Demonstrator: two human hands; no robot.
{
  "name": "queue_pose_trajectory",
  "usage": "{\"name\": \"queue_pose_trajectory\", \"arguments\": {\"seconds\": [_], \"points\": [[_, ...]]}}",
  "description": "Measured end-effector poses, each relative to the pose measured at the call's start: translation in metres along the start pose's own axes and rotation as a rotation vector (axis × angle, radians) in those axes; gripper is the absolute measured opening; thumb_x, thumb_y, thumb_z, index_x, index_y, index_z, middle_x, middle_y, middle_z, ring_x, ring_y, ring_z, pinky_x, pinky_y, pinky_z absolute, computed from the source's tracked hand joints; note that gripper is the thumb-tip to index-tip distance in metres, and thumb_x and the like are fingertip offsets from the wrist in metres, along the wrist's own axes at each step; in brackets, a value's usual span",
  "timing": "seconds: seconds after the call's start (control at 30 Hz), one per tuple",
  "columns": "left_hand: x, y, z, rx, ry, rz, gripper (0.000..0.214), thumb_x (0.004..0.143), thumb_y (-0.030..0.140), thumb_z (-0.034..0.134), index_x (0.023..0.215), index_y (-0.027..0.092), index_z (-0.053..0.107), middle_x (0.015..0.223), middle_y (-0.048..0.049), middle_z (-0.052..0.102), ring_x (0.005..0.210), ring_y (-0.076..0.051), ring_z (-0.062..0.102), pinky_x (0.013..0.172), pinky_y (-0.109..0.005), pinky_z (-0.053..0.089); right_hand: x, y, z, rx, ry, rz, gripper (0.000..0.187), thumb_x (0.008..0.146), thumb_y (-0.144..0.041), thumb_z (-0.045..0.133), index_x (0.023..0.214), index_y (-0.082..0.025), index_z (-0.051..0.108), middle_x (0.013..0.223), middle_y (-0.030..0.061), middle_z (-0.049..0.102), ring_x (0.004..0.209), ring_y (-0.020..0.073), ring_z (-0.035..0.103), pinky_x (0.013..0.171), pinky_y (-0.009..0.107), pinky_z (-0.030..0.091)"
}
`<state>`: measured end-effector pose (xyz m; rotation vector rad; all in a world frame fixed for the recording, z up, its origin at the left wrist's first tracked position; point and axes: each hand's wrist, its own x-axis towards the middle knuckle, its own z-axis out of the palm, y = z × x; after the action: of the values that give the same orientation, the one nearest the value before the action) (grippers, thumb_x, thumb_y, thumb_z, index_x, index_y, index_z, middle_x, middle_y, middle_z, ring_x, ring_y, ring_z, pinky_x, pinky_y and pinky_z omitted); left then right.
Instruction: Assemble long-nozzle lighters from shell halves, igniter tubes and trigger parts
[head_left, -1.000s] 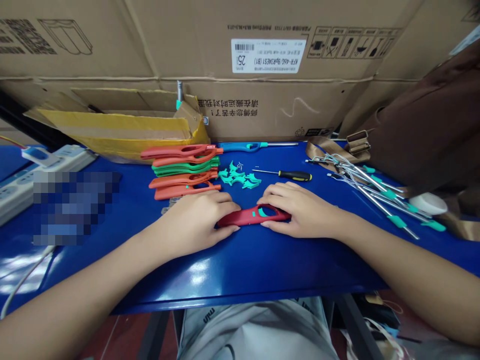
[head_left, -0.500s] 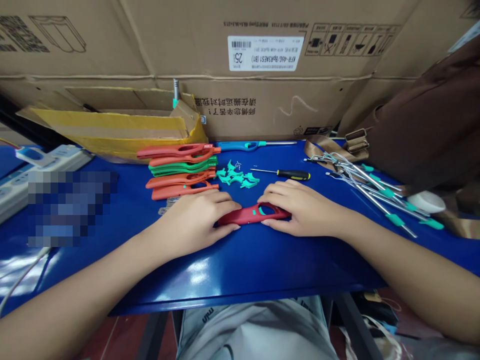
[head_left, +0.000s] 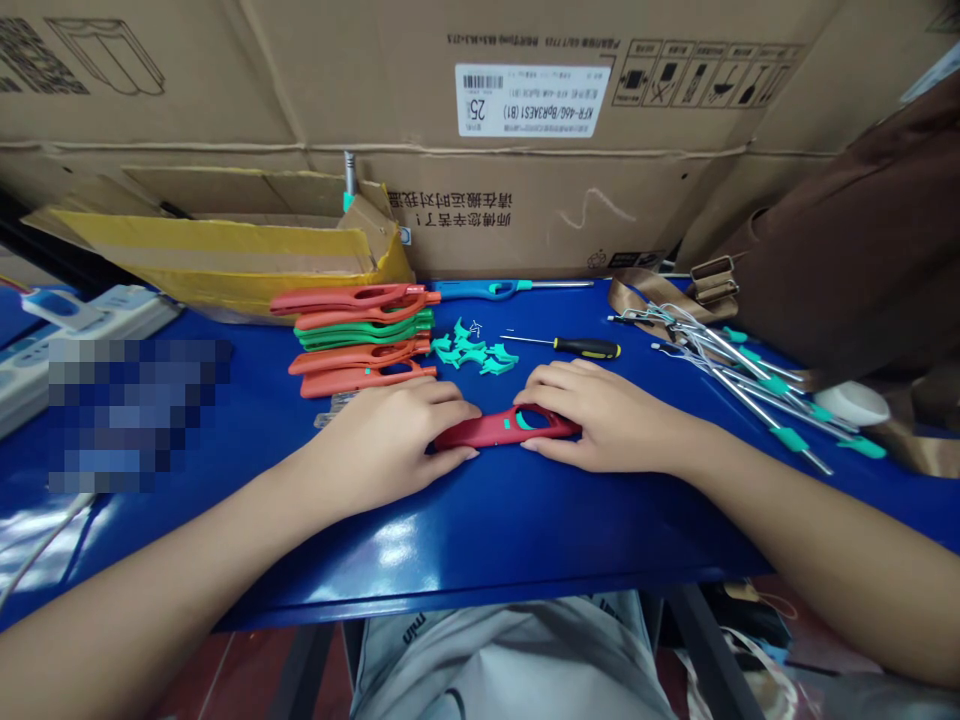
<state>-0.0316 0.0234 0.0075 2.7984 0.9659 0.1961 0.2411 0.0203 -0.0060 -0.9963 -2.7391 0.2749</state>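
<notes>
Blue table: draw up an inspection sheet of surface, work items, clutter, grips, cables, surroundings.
Surface: blue table, glossy, reflecting light.
Work items: red handle with teal part at its opening.
Clutter: teal pieces and screwdriver beyond it; orange handles, left; teal-sleeved rods, right.
Grips: left hand on the handle's left end; right hand on its looped end.
Cables: white cable, left; thin wires by the rods.
Surroundings: cardboard behind; power strip, far left.

Pale grey garment point(head_left: 510, 668) bore dark lettering point(head_left: 414, 628)

Below the worktop's point(head_left: 480, 545) near edge, soft creases ran through the garment; "min" was legible, and a dark curved line point(head_left: 454, 698) showed lower down. The left forearm point(head_left: 240, 545) and right forearm point(head_left: 795, 530) were bare, as were the left grip point(head_left: 397, 430) and right grip point(head_left: 604, 415).
</notes>
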Motion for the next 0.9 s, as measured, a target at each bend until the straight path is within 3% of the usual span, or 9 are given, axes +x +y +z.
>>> {"name": "queue_pose_trajectory", "arguments": {"seconds": [0.47,0.9], "points": [[-0.0009,0.0012,-0.0027,-0.055,0.008,-0.044,0.018,0.094,0.029,0.062,0.109,0.021,0.07,0.103,-0.0052,0.07,0.094,-0.023,0.066,0.082,-0.035,0.053,0.0004,-0.0013,-0.0017,0.101,-0.011,0.024,0.028,0.096,-0.033,0.062,0.12,-0.02,0.061,0.116,0.0101,0.067,0.105,0.0256,0.062,0.092,0.042,0.047],[0.0009,0.0019,-0.0024,-0.038,-0.008,-0.033,0.018,0.095,0.03,0.061,0.107,0.021,0.07,0.101,-0.0046,0.069,0.093,-0.023,0.066,0.08,-0.035,0.053,0.0004,-0.0027,-0.0003,0.063,-0.022,0.038,0.03,0.094,-0.033,0.065,0.12,-0.018,0.063,0.117,0.0114,0.064,0.108,0.0271,0.061,0.093,0.043,0.049]]}}
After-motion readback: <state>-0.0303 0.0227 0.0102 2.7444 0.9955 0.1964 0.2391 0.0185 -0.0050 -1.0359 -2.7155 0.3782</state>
